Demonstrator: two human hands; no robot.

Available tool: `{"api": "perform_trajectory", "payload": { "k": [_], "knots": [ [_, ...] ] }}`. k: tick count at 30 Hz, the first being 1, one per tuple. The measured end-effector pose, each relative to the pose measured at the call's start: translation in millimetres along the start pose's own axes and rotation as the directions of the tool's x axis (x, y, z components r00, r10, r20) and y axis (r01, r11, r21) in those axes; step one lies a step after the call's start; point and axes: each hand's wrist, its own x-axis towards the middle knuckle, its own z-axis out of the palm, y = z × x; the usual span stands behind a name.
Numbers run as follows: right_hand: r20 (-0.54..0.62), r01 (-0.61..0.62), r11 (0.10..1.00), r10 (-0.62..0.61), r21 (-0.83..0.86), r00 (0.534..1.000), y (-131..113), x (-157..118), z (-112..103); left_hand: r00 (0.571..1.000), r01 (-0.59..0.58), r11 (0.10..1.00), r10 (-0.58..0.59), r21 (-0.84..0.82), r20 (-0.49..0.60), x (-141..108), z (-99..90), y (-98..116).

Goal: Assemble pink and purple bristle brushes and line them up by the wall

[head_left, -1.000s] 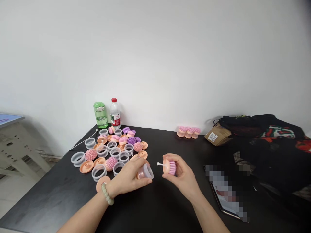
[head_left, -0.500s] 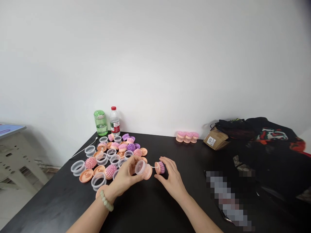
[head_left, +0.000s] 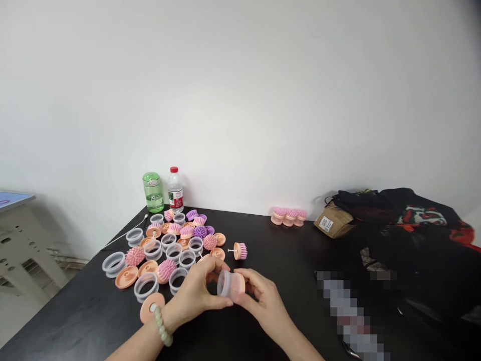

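Between both hands, just above the black table, is a translucent plastic ring with a peach cap at its right end. My left hand, with a green bead bracelet, grips the ring side. My right hand closes on the peach cap end; its fingertips are partly hidden behind it. Beyond them lies a pink-purple bristled brush head on its side, its white stem pointing left. Left of my left hand spread several clear rings, peach discs and pink brush heads.
A green bottle and a red-capped water bottle stand at the back left. Three assembled pink brushes sit in a row by the wall. To the right are a brown paper bag and dark clothing.
The stemmed brush head has left my right hand and lies on the table. My right hand has moved onto the cap end of the ring piece, which came slightly nearer.
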Motion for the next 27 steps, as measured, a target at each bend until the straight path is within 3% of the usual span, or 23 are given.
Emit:
{"api": "perform_trajectory", "payload": {
  "k": [5, 9, 11, 13, 16, 19, 23, 27],
  "knots": [
    [-0.070, 0.204, 0.960, -0.221, -0.193, 0.973, -6.5, -7.7, -0.2, 0.996, 0.083, 0.980, -0.075, -0.183, 0.048, 1.1, 2.5, 2.3],
    [-0.041, 0.442, 0.842, -0.476, -0.309, 0.878, -5.7, -13.2, -4.1, 0.973, 0.228, 0.907, -0.205, -0.354, 0.103, 0.9, 6.7, -0.5],
    [-0.120, 0.439, 0.833, -0.500, -0.338, 0.858, -2.9, -12.1, -8.6, 0.970, 0.227, 0.881, -0.240, -0.415, 0.019, 1.2, 2.4, -0.7],
    [-0.263, 0.300, 0.910, -0.376, -0.287, 0.888, 1.6, -7.8, -13.5, 0.976, 0.140, 0.906, -0.194, -0.400, -0.098, 1.3, -7.1, 2.4],
    [-0.340, 0.028, 0.997, -0.052, -0.076, 0.939, 10.6, 1.6, -17.6, 0.979, -0.008, 0.993, -0.015, -0.116, -0.202, 0.2, -22.7, 12.2],
    [-0.251, -0.149, 0.989, 0.146, 0.009, 0.957, 20.4, 8.6, -13.8, 0.984, -0.096, 0.941, 0.139, 0.325, -0.112, -2.1, -27.9, 18.6],
    [-0.152, -0.192, 0.961, 0.164, -0.199, 0.975, 30.4, 11.7, -2.8, 0.974, -0.226, 0.707, 0.171, 0.670, 0.149, -3.9, -17.6, 11.2],
    [-0.120, -0.136, 0.945, 0.105, -0.299, 0.987, 35.0, 13.0, 2.3, 0.965, -0.260, 0.547, 0.117, 0.796, 0.235, -3.7, -9.4, 1.2]
  ]
}}
